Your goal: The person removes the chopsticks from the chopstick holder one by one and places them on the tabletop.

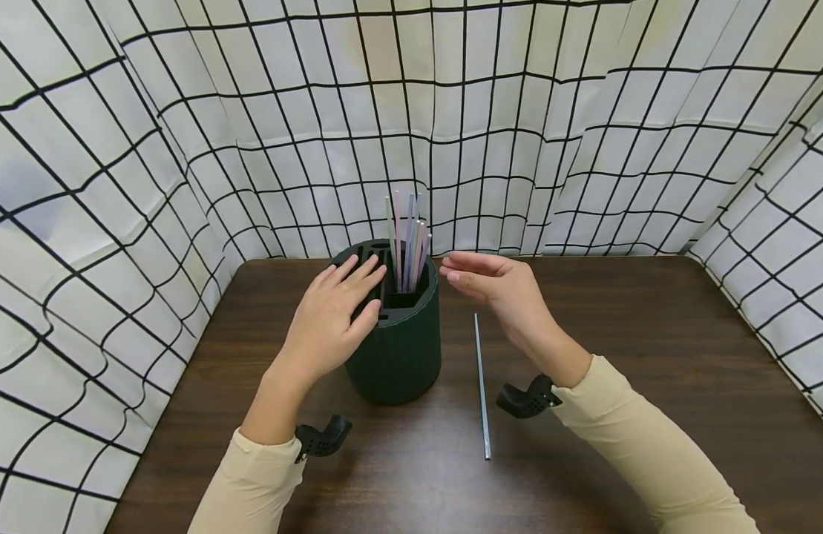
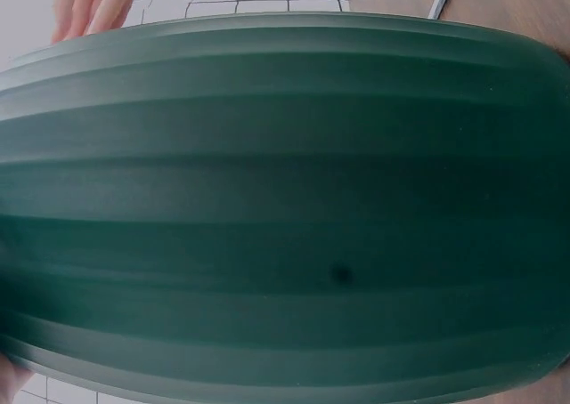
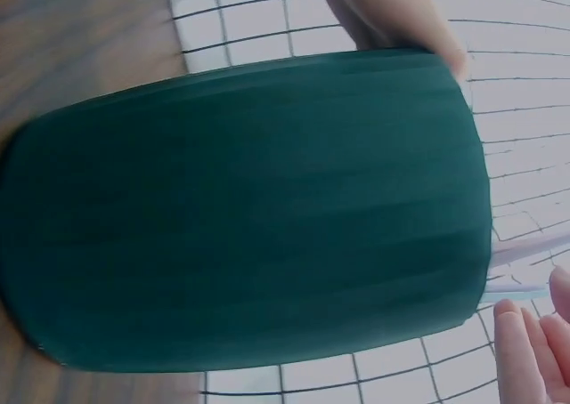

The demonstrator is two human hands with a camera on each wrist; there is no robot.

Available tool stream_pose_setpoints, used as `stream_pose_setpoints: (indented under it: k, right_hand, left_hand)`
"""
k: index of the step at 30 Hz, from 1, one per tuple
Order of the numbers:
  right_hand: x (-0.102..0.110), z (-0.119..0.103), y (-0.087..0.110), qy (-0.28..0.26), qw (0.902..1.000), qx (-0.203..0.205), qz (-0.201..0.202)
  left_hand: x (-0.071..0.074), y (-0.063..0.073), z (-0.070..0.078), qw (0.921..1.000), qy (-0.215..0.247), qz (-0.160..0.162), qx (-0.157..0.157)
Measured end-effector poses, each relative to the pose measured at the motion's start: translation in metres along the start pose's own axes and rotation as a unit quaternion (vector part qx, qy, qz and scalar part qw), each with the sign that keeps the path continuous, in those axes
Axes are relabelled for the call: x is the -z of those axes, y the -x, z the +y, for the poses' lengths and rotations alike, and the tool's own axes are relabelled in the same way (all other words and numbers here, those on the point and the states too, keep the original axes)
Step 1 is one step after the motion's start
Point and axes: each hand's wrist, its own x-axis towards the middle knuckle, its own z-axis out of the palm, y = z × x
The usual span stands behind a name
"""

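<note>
A dark green ribbed utensil holder [image 1: 401,363] with a divided top stands upright on the table and fills much of both wrist views. My left hand [image 1: 334,311] rests on the left side of its top, fingers spread over the slots and thumb at the near rim. Several shiny pastel chopsticks [image 1: 410,252] stand in the holder's right compartment. Just right of them, at the rim, is my right hand [image 1: 501,285], its fingers loosely bent and holding nothing. One bluish metal chopstick [image 1: 482,393] lies on the table, right of the holder.
The dark wooden table [image 1: 618,319] reaches back to a white curtain [image 1: 491,111] with a black grid, which also runs along both sides. Black wrist camera mounts [image 1: 528,397] sit under both wrists.
</note>
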Motion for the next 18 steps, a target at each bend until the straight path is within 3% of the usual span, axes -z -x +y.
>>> stream_pose_setpoints:
  k: [9,18]
  right_hand:
    - [-0.012,-0.005,-0.006,0.043,0.9974,0.056,-0.011]
    - [-0.02,-0.001,-0.01,0.084,0.9906,0.107,0.016]
  left_hand:
    - [0.0,0.0,0.0,1.0,0.002,0.004,0.0]
    - [0.0,0.0,0.001,1.0,0.005,0.0,0.004]
